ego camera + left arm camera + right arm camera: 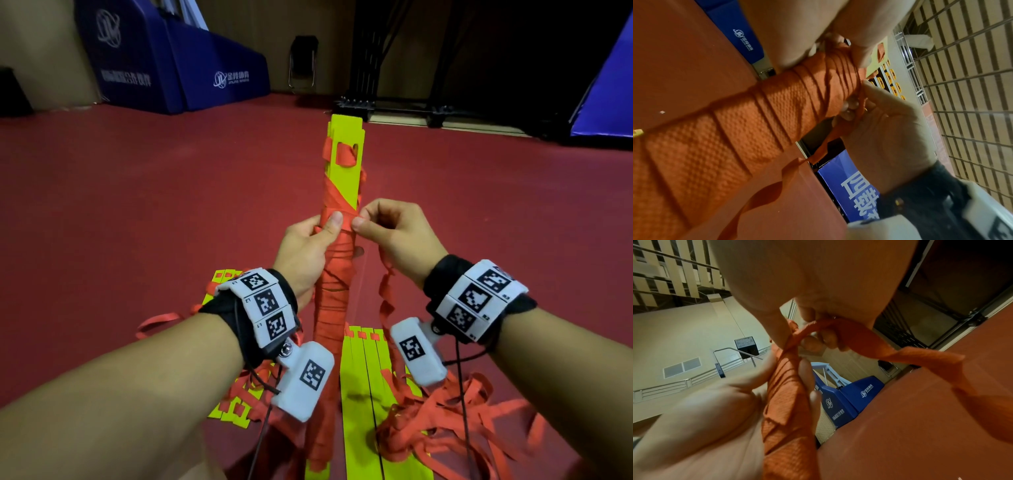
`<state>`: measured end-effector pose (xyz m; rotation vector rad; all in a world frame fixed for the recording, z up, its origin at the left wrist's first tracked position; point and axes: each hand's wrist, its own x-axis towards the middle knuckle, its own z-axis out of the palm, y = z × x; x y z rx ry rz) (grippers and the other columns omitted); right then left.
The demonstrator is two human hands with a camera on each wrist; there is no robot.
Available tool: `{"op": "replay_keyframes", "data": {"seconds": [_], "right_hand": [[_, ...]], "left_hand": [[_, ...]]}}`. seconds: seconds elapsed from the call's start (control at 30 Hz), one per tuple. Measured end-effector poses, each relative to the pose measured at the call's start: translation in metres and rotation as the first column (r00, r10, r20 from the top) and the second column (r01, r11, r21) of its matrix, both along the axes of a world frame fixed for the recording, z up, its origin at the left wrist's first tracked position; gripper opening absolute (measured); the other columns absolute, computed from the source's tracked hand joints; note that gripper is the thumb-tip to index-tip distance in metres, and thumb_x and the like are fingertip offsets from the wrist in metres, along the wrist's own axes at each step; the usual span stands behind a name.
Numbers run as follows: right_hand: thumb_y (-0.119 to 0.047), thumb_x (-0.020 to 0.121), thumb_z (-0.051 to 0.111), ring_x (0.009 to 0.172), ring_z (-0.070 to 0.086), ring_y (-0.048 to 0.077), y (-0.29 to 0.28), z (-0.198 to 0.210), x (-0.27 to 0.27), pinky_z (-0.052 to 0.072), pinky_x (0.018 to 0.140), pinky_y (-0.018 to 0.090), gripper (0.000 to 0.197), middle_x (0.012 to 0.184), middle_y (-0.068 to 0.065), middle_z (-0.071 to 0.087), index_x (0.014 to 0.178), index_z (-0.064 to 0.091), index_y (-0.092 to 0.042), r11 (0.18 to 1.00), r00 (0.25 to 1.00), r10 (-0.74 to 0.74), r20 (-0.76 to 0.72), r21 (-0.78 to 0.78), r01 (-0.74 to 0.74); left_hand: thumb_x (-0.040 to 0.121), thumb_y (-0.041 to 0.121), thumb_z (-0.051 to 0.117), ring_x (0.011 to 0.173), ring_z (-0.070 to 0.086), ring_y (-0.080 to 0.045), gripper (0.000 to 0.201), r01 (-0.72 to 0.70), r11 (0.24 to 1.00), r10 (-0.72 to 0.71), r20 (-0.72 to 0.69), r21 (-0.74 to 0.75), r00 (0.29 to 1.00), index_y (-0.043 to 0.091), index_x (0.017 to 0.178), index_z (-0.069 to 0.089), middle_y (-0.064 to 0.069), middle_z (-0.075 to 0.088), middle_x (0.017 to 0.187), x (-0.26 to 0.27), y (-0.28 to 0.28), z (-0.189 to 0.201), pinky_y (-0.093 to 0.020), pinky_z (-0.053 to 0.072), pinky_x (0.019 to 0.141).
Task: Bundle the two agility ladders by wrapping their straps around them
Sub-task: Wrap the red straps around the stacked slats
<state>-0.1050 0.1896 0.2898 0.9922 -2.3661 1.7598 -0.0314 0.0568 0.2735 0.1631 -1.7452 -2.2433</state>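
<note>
- The left hand (306,250), centre-left of the head view, wraps its fingers around the strapped ladder bundle (337,274), thumb on top.
- Just right, the right hand (394,233) pinches the orange strap (869,340) beside the bundle.
- The second ladder (363,394) lies at bottom centre.

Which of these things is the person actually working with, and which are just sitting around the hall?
In use:
- wrapped ladder bundle
- orange strap
- second ladder on the floor
- left hand
- right hand

Lying about:
- blue padded mats
- folding chair
</note>
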Motion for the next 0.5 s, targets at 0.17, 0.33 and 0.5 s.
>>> {"op": "replay_keyframes", "data": {"seconds": [0.17, 0.33, 0.5], "right_hand": [[0.007, 0.086, 0.063, 0.049, 0.044, -0.002, 0.0023, 0.0069, 0.0002, 0.035, 0.051, 0.014, 0.022, 0.067, 0.0, 0.056, 0.076, 0.062, -0.013, 0.997, 0.999, 0.047, 0.011, 0.057, -0.048], [-0.01, 0.083, 0.067, 0.051, 0.043, 0.005, 0.0024, 0.0057, -0.0037, 0.036, 0.056, 0.026, 0.022, 0.057, -0.004, 0.055, 0.062, 0.064, -0.017, 0.98, 1.0, -0.013, -0.026, 0.198, 0.018], [-0.022, 0.08, 0.07, 0.056, 0.046, 0.008, 0.0038, 0.0094, -0.0038, 0.038, 0.06, 0.027, 0.01, 0.062, 0.006, 0.059, 0.076, 0.074, -0.013, 0.959, 0.999, 0.038, 0.036, 0.278, -0.047]], "left_hand": [[0.102, 0.024, 0.057, 0.07, 0.066, -0.031, 0.029, -0.074, 0.997, 0.074, -0.004, 0.014, 0.997, -0.001, 0.116, 0.056, -0.015, 0.068, 0.079, -0.0007, -0.0038, 0.0007, -0.054, 0.057, 0.068], [0.101, 0.023, 0.059, 0.058, 0.063, -0.024, 0.013, -0.108, 0.994, 0.108, -0.011, -0.011, 0.994, 0.011, 0.104, 0.054, -0.011, 0.068, 0.069, -0.002, -0.0043, 0.0001, -0.042, 0.055, 0.062], [0.103, 0.021, 0.057, 0.057, 0.058, -0.024, 0.011, -0.096, 0.995, 0.096, -0.013, -0.011, 0.995, 0.011, 0.105, 0.054, -0.017, 0.063, 0.076, -0.0011, -0.005, 0.0003, -0.045, 0.053, 0.067]]}}
